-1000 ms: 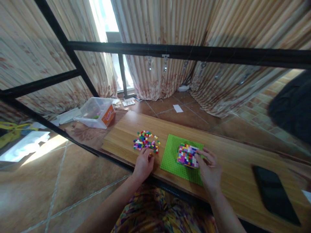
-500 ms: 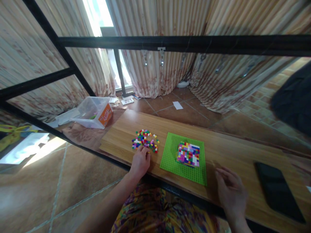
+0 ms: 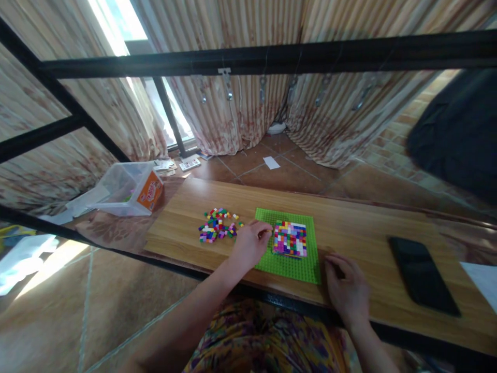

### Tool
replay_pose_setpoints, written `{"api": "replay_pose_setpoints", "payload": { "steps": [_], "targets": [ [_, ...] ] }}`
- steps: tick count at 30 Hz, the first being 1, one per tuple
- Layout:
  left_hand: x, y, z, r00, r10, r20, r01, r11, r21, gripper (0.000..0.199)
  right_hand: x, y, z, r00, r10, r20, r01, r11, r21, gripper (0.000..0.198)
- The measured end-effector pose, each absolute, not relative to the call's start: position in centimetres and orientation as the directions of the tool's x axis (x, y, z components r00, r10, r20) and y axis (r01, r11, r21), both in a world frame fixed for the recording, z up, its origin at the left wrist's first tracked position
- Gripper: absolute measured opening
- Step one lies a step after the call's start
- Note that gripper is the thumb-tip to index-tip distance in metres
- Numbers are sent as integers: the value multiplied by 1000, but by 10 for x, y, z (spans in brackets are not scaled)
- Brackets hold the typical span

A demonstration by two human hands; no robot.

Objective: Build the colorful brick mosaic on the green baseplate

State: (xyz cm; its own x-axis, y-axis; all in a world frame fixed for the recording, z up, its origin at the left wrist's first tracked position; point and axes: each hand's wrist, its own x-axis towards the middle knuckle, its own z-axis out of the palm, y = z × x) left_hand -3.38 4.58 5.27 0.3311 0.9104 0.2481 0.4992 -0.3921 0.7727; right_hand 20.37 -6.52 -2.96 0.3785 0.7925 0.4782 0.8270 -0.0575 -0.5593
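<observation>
A square block of many-coloured toy bricks point(image 3: 290, 240) sits on a green baseplate point(image 3: 287, 272) lying on the wooden table. Over the baseplate's left part, my left hand point(image 3: 250, 246) is closed in a pinch, its fingertips close beside the block's left side. Whatever it holds is too small or hidden to make out. Loose small bricks point(image 3: 213, 228) lie in a pile left of that hand. My right hand point(image 3: 348, 290) rests by the baseplate's right edge with fingers curled towards the thumb; any content is hidden.
A black phone-like slab point(image 3: 423, 274) lies on the table point(image 3: 361, 228) at the right, with white paper point(image 3: 479, 282) beyond it. A clear plastic box point(image 3: 122, 186) with an orange label stands past the table's left end. A black metal bar point(image 3: 248, 62) crosses ahead.
My left hand has moved right from the loose bricks to beside the brick block. My right hand has come closer to the baseplate's edge. The camera view has shifted slightly.
</observation>
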Motion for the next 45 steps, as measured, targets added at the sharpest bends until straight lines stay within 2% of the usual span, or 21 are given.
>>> {"api": "replay_pose_setpoints", "payload": {
  "steps": [8,16,19,25,32,38,45],
  "targets": [
    [-12,53,45,341,907,248,576,-410,707,15,201,-65,-30,351,793,498,848,-44,-528,24],
    [-4,53,37,286,924,253,558,-375,740,2,200,-65,-28,340,796,501,853,-37,-520,21],
    [-4,51,36,277,930,243,546,-360,757,5,201,-65,-29,336,799,499,854,-35,-520,21],
    [-8,50,36,278,938,208,498,-326,803,22,202,-65,-31,318,802,505,866,-29,-499,21],
    [-11,54,40,196,969,148,464,-225,857,14,201,-65,-29,318,802,505,861,-21,-508,20],
    [-2,62,37,175,983,55,455,-130,881,20,202,-64,-31,318,800,509,863,-21,-505,20],
    [2,64,32,151,988,24,435,-88,896,19,201,-65,-30,312,802,510,867,-20,-498,21]
  ]
}}
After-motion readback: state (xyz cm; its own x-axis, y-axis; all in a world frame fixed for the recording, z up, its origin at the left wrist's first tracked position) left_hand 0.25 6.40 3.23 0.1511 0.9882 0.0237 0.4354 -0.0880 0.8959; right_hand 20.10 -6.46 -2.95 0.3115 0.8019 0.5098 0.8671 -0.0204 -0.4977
